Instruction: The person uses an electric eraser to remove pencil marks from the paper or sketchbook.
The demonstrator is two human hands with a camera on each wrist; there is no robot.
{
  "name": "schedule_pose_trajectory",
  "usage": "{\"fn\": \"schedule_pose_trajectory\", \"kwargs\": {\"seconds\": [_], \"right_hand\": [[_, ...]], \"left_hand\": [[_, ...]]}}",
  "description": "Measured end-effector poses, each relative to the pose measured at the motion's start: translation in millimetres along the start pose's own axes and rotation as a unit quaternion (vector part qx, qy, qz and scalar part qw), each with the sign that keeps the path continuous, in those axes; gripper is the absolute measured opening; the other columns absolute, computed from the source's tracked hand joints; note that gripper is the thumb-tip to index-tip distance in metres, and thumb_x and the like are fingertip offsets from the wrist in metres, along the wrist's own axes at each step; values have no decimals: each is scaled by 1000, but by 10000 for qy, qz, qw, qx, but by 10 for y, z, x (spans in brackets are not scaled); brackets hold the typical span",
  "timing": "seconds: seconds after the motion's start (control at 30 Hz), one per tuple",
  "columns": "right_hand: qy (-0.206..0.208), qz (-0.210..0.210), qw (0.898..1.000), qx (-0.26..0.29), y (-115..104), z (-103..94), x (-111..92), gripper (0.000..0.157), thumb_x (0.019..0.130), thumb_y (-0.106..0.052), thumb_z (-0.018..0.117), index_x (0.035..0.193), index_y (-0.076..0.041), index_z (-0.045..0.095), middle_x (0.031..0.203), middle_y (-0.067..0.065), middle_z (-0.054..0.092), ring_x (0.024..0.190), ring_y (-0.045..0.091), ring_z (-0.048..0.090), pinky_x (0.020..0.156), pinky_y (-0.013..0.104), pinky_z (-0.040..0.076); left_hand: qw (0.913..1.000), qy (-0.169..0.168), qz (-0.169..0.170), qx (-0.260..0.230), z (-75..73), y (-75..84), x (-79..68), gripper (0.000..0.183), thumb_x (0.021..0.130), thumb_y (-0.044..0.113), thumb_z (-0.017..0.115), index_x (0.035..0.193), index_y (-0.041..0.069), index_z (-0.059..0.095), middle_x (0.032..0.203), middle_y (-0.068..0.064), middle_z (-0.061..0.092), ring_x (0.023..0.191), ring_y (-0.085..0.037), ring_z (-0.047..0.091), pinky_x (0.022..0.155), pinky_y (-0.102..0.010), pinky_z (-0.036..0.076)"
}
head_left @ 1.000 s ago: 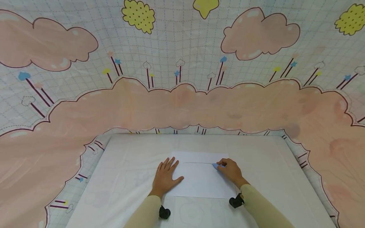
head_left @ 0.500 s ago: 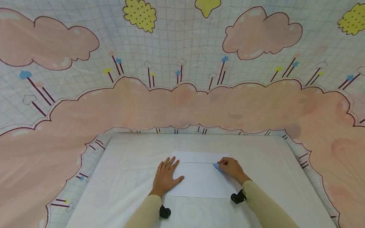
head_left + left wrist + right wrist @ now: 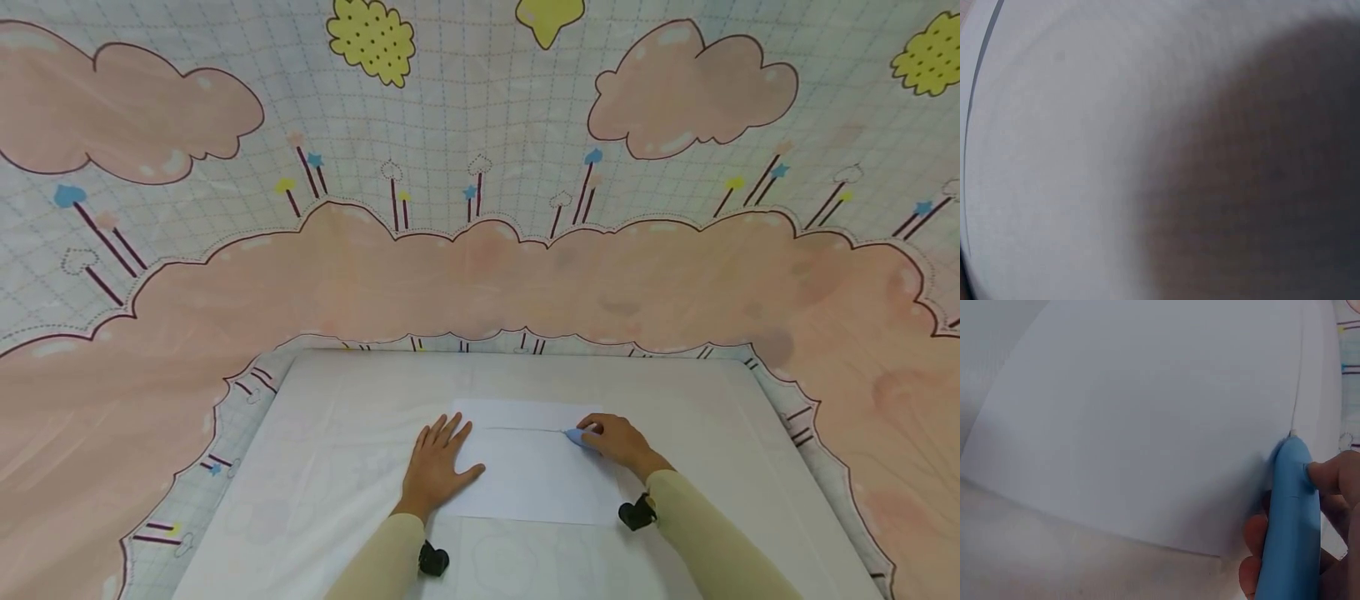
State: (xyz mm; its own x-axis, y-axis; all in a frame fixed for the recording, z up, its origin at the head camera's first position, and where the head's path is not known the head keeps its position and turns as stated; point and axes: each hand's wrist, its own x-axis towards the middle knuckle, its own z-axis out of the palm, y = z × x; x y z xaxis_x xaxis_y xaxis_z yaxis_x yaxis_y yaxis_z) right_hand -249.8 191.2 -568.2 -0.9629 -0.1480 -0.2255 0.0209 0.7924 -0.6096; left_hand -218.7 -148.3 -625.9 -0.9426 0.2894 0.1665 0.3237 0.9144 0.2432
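Head view: apparently mid-stroke with blue tool (image 3: 1294, 512), marking or slitting thin line (image 3: 517, 429) across white paper (image 3: 525, 483), cannot tell which; tip at line's right end, near paper's far edge; next, likely calling for steady pressure toward right edge with paper kept flat; smooth, rounded body, small pale tip; gripped between thumb and curled fingers of right hand (image 3: 621, 442); left hand (image 3: 437, 471) spread wide over paper's left edge, grasping nothing.

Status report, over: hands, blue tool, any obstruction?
Left hand spread on white paper, left side. Right hand gripping blue tool, tip at end of thin line. Nothing visibly blocking.
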Motion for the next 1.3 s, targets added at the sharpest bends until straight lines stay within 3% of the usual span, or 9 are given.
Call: {"fn": "schedule_pose_trajectory", "kwargs": {"seconds": [0.13, 0.27, 0.67, 1.3], "right_hand": [[54, -384, 9975, -586, 26, -36, 13, 23, 90, -21, 66, 113, -18, 71, 103, 6, 69, 91, 21, 62, 81, 44, 53], [111, -615, 9945, -838, 52, -46, 28, 24, 90, -21, 68, 113, -20, 70, 99, 5, 69, 88, 20, 61, 79, 44, 53], [-35, -846, 9916, -977, 59, -39, 44, 25, 88, -16, 71, 111, -22, 66, 100, 2, 63, 88, 17, 58, 85, 45, 53], [56, -993, 9890, -1094, -75, -15, 100, 20, 84, -16, 76, 103, -18, 72, 100, 1, 70, 89, 18, 63, 85, 44, 55]], "left_hand": [[10000, -15, -8, 17, 0, 5, -1, 80, 86, 68, 54, 150, 22, 43, 160, -1, 34, 148, -28, 26, 120, -53, 20], [9999, -113, -41, 4, -10, 12, -9, 80, 87, 69, 52, 151, 23, 42, 160, 0, 32, 149, -27, 24, 120, -52, 19], [9999, -98, -24, -11, -19, 12, -12, 79, 87, 68, 53, 150, 23, 43, 160, -1, 33, 149, -27, 25, 120, -53, 20], [9999, -140, -31, -1, -21, 2, 4, 80, 88, 69, 51, 151, 23, 41, 161, 0, 31, 150, -26, 23, 121, -53, 18]]}}
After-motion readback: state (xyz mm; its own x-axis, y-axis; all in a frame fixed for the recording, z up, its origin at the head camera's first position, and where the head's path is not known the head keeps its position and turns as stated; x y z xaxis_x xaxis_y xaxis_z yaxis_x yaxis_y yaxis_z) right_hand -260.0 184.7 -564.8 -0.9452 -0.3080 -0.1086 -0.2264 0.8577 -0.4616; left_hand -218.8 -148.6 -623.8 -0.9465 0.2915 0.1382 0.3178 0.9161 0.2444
